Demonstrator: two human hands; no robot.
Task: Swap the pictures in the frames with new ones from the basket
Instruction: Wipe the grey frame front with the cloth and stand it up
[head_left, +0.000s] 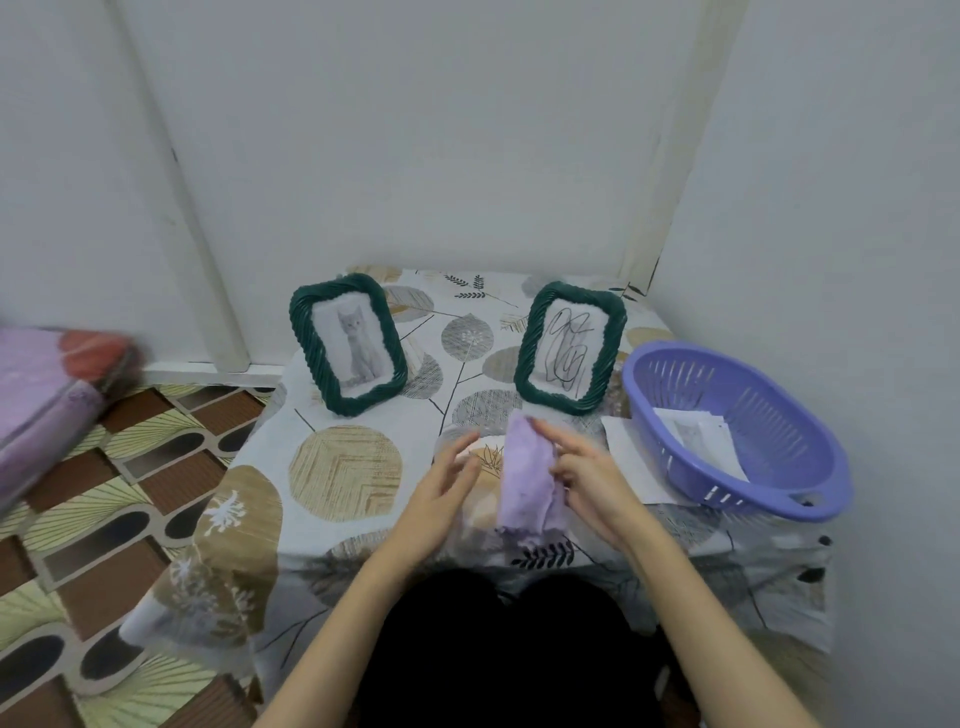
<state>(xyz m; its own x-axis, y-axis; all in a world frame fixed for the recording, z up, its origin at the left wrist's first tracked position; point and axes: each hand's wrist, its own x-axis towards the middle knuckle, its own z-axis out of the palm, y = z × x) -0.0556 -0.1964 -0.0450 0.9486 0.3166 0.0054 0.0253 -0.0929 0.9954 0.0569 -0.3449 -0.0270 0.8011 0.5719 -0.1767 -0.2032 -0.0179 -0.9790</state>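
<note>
Frames, two, green, stand upright at far side of table (358, 483): left frame (347, 344) shows grey cat photo, right frame (570, 347) shows black scribble drawing. Purple basket (737, 431) at right edge, touching white sheet (631, 457) under it; new pictures (698, 436) lie inside. I see right hand (587, 478) gripping lilac cloth (527, 480) in front of right frame. Left hand (441, 493) beside cloth, fingers relaxed, holding nothing. Motion blur on both hands.
</note>
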